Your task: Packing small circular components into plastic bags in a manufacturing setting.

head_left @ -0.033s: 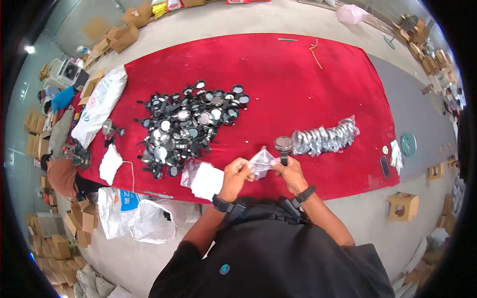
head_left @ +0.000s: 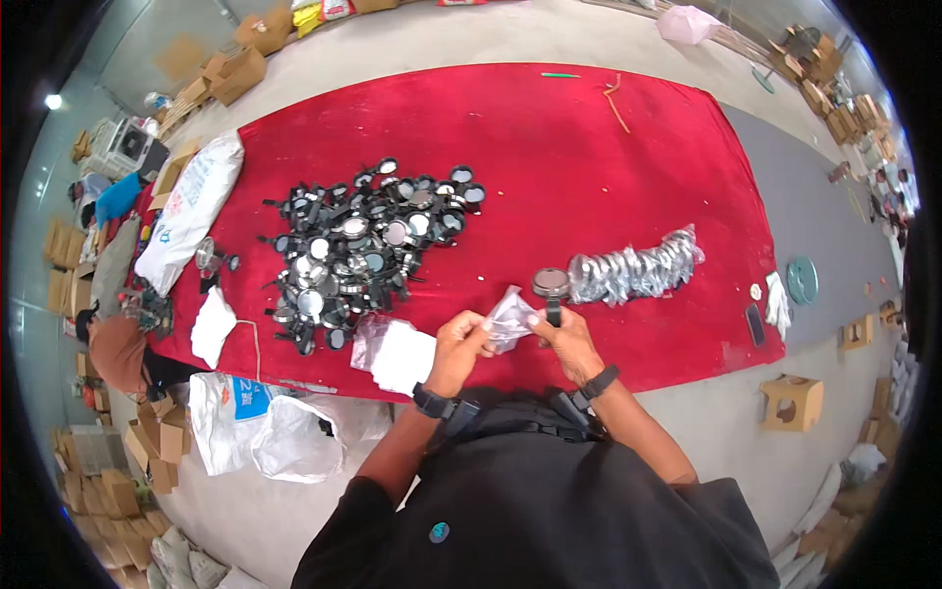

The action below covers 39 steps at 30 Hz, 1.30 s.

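A small clear plastic bag (head_left: 509, 321) is stretched between my two hands above the red cloth. Its left edge is pinched by the fingers of my left hand (head_left: 459, 348). My right hand (head_left: 569, 346) has the bag's other side at its fingertips. That same hand also holds a round mirror (head_left: 551, 283), whose short black stem runs down into the fingers. To the right, several bagged mirrors (head_left: 633, 273) lie in a tight row. A large heap of loose round mirrors with black stems (head_left: 358, 250) spreads across the left. Near my left hand is a stack of clear bags (head_left: 369, 340) beside white sheets (head_left: 405, 359).
The table's red cloth (head_left: 589, 157) carries a white sack (head_left: 191, 208) on the left. A phone (head_left: 755, 325) and white gloves (head_left: 777, 300) lie at the right edge. White bags (head_left: 299, 439) stand below the front edge. Another person (head_left: 126, 353) is at far left.
The whole view has shifted slightly to the left. Both hands keep the same hold on the bag and mirror, and the bag is tilted a little differently.
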Available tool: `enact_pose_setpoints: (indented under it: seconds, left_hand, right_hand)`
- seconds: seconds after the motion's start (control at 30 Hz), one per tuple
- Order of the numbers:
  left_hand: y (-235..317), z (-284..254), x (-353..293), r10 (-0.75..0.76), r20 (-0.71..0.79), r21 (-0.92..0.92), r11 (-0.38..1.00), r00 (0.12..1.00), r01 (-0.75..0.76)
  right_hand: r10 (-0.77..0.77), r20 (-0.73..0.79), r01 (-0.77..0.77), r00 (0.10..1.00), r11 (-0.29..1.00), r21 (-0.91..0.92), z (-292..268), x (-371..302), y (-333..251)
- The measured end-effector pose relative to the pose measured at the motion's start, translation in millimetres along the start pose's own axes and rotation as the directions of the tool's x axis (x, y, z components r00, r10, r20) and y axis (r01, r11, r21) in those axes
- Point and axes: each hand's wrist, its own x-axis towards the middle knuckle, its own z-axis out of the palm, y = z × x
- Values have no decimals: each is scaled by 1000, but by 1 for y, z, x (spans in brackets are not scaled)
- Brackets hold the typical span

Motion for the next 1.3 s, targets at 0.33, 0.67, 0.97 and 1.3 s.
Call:
enact_pose_setpoints:
  seconds: [0.33,0.67,0.97,1.3]
  left_hand:
    - [-16,10,19,232,-50,504,846,971,-176]
    - [-28,19,16,313,82,460,830,946,-314]
    - [-8,32,21,330,227,572,716,916,-400]
    - [5,31,11,297,228,542,753,927,-374]
  right_hand:
    - [89,547,-427,833,733,530,-45,-47,-29]
    - [225,171,-248,959,960,133,-22,-56,-25]
    - [-80,222,233,972,478,-847,-11,-55,-24]
    - [68,-37,-75,997,962,-261,-15,-26,8]
